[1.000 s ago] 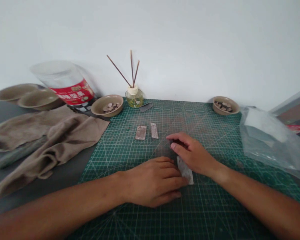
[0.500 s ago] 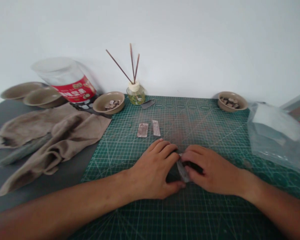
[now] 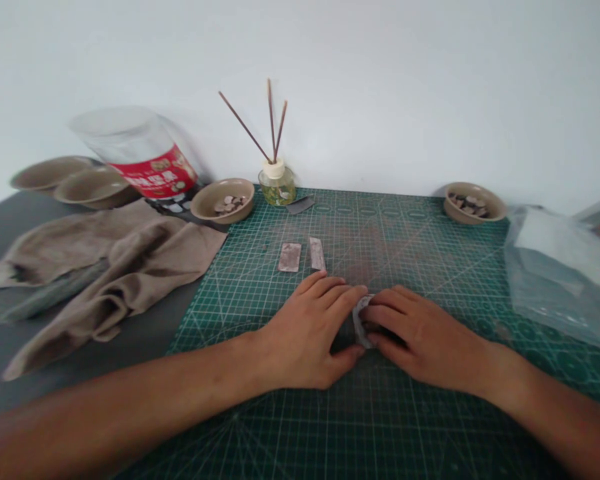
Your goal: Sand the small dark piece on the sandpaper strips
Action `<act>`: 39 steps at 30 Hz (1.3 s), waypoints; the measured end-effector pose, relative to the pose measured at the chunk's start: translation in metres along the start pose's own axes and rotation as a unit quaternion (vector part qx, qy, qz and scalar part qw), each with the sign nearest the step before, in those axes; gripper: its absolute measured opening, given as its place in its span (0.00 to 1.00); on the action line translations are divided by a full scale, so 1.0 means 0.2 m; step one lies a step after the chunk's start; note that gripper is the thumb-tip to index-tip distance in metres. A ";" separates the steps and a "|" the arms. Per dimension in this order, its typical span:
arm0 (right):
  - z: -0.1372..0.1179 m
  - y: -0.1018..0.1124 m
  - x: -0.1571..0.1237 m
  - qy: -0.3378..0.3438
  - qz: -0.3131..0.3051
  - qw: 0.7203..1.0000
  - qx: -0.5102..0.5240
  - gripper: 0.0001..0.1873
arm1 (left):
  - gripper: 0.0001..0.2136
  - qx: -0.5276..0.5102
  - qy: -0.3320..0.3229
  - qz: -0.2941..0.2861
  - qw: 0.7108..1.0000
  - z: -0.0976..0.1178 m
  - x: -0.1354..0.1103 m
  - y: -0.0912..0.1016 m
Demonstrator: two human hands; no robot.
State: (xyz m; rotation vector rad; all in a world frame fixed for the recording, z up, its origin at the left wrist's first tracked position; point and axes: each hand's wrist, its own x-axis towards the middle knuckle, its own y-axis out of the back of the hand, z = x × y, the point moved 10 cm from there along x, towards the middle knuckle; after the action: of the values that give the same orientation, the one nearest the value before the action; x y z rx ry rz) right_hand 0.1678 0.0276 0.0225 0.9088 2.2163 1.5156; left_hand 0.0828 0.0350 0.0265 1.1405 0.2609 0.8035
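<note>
A bent grey strip (image 3: 360,327), sandpaper-like, is between my two hands low over the green cutting mat (image 3: 320,427). My right hand (image 3: 420,330) curls round the strip from the right, fingers over its top and thumb at its near end. From the left, my left hand (image 3: 310,333) meets it with forefinger at the far end and thumb at the near end. Anything smaller under the fingers is hidden. Beyond my left fingers lie two flat brownish-grey pieces, a wider rectangle (image 3: 290,257) and a narrower one (image 3: 317,254).
At the back stand a reed diffuser (image 3: 277,183), a dark grey scrap (image 3: 301,205), and two bowls of small pieces, left (image 3: 200,208) and right (image 3: 475,215). Left are a brown cloth (image 3: 145,280), a red-labelled jar (image 3: 155,175) and stacked bowls (image 3: 87,199). Right is a plastic bag (image 3: 545,287).
The strip has bowed into a curve and shifted slightly away from me between my hands. Both hands stay close together round it. The whole view has shifted a little.
</note>
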 end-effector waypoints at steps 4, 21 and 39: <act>-0.02 0.00 0.00 0.021 0.000 0.999 -0.024 0.20 | 0.36 -0.031 0.005 0.025 0.999 -0.02 -0.01 0.04; -0.05 -0.05 -0.01 0.132 -0.051 0.990 -0.018 0.21 | 0.22 -0.192 0.102 0.147 0.965 -0.22 -0.05 0.16; -0.15 -0.07 -0.01 0.158 -0.071 0.985 -0.001 0.21 | 0.20 -0.217 0.107 0.145 0.959 -0.22 -0.05 0.17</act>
State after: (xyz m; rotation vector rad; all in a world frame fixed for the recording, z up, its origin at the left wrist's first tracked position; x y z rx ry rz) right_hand 0.1472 0.0023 0.0202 0.5224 2.4340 1.6891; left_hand 0.0353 0.0648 0.0354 0.6829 0.0857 1.1816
